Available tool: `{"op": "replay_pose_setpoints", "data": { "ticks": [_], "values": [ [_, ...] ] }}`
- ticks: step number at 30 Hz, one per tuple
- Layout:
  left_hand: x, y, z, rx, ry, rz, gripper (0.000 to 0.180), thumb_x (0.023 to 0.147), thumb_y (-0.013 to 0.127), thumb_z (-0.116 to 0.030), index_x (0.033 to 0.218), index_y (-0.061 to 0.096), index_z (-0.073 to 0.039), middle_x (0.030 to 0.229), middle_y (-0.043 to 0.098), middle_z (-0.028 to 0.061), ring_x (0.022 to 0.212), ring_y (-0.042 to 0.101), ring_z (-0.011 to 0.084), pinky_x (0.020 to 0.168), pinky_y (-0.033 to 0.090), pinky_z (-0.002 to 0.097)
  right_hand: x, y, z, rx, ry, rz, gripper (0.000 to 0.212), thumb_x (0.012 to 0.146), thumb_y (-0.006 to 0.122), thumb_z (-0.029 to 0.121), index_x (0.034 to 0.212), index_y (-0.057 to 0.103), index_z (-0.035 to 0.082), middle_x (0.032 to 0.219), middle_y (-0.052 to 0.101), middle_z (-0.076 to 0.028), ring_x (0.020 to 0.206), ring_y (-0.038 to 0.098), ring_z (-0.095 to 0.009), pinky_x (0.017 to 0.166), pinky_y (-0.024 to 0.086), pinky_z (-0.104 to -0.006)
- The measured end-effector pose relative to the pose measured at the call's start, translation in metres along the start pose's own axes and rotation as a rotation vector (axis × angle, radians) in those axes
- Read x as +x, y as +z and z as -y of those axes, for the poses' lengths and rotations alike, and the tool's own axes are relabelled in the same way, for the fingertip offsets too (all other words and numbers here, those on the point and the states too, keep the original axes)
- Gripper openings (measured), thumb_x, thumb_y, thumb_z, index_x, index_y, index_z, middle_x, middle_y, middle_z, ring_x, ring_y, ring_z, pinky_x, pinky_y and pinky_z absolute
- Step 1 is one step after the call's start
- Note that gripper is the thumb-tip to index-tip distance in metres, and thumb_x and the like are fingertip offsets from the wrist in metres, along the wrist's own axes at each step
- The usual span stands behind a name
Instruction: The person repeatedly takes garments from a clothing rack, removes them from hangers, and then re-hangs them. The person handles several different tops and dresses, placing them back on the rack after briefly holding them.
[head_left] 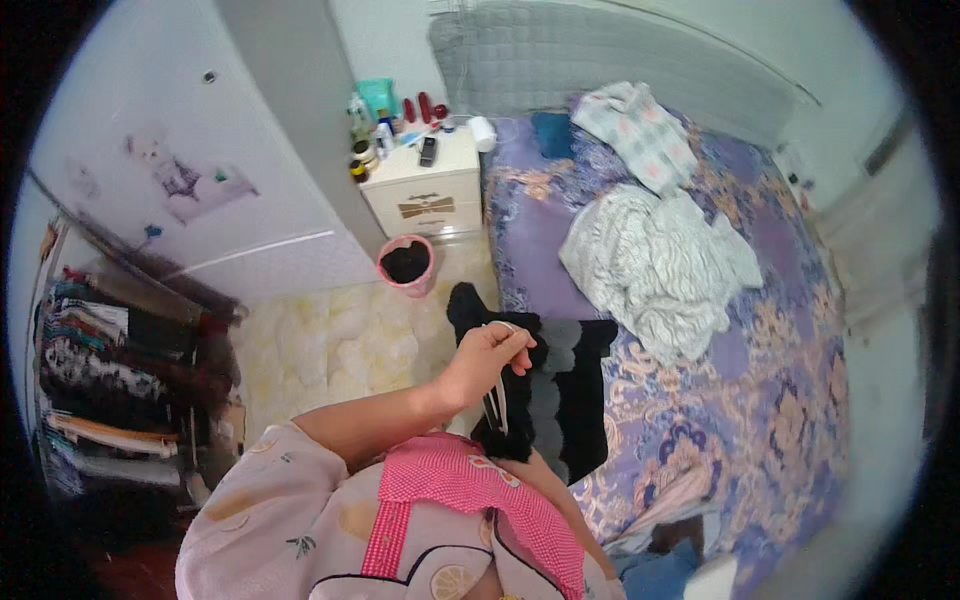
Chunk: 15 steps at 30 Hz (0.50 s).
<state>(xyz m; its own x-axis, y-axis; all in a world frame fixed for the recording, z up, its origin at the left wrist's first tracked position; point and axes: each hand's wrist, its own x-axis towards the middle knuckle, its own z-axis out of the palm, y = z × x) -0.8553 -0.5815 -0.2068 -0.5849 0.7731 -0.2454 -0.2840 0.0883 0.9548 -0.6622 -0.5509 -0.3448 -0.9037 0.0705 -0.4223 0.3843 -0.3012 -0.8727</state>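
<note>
A fluffy sweater (560, 380) with black and grey bands lies spread over the near left edge of the bed, part of it hanging off the side. Above it, my left hand (487, 362) is closed on a thin white clothes hanger (497, 405), whose slim arms run down toward the black fabric. My right forearm (555, 490) comes up from below to the near end of the sweater. Dark fabric and my clothing hide the fingers of my right hand.
The bed (680, 400) has a purple patterned cover with a crumpled white blanket (660, 260) and a folded light cloth (640, 135). A pink bin (407, 270) stands by the white nightstand (430, 190). Hung clothes (110, 370) fill the far left. Blue clothing (660, 570) lies bottom right.
</note>
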Motion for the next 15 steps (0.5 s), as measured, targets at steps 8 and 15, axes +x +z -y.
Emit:
{"op": "replay_pose_setpoints", "data": {
  "ticks": [8, 15],
  "values": [
    [-0.034, -0.035, -0.016, -0.018, 0.168, -0.008, 0.022, 0.094, 0.048, -0.016, 0.091, 0.060, 0.002, 0.074, 0.059, 0.0041, 0.069, 0.055, 0.0096, 0.065, 0.046, 0.0236, 0.009, 0.042, 0.071, -0.258, -0.469, -0.224, 0.062, 0.075, 0.067, 0.013, 0.130, 0.037, 0.008, 0.124, 0.046, -0.018, 0.126, 0.031, -0.031, 0.104, 0.026, -0.0385],
    [-0.082, -0.103, -0.038, 0.003, 0.292, -0.019, 0.022, 0.094, 0.049, -0.015, 0.092, 0.062, 0.001, 0.074, 0.060, 0.0032, 0.073, 0.056, 0.0091, 0.068, 0.046, 0.0233, 0.039, 0.095, 0.094, -0.363, -0.382, -0.119, 0.028, 0.075, 0.064, 0.011, 0.101, 0.056, 0.009, 0.116, 0.048, -0.012, 0.126, 0.030, -0.035, 0.107, 0.018, -0.0422]
  ]
}}
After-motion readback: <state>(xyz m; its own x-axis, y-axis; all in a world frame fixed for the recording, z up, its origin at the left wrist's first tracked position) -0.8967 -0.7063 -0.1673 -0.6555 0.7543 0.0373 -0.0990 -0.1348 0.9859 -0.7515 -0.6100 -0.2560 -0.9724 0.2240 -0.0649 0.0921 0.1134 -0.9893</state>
